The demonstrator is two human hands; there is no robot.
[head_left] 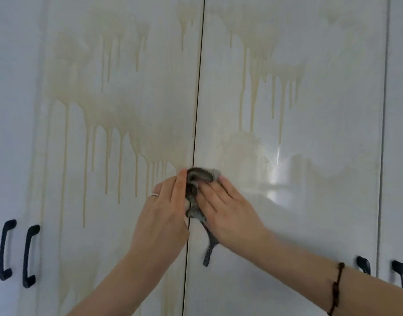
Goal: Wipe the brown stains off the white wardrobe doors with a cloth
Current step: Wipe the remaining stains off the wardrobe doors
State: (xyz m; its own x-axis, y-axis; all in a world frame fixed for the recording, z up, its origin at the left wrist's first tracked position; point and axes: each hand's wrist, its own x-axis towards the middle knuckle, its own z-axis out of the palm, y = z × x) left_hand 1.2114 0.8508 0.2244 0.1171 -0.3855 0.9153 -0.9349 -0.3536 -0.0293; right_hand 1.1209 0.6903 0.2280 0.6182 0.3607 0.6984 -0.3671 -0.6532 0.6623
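Two white wardrobe doors meet at a dark vertical seam. Brown stains [109,115] with long drips run down the left door [118,236]. Fainter drips [264,71] mark the upper part of the right door [309,213], and below them is a wet, shiny patch. A bunched dark grey cloth [196,179] sits on the seam at mid height, with a strip hanging down. My left hand [166,208], wearing a ring, touches the cloth's left side with straight fingers. My right hand [227,213] presses flat on the cloth against the right door.
Black door handles sit low on both sides: a pair at far left [6,249] [30,255] and a pair at far right [363,264] [401,273]. Narrower white doors flank the stained pair. A dark bead bracelet circles my right forearm.
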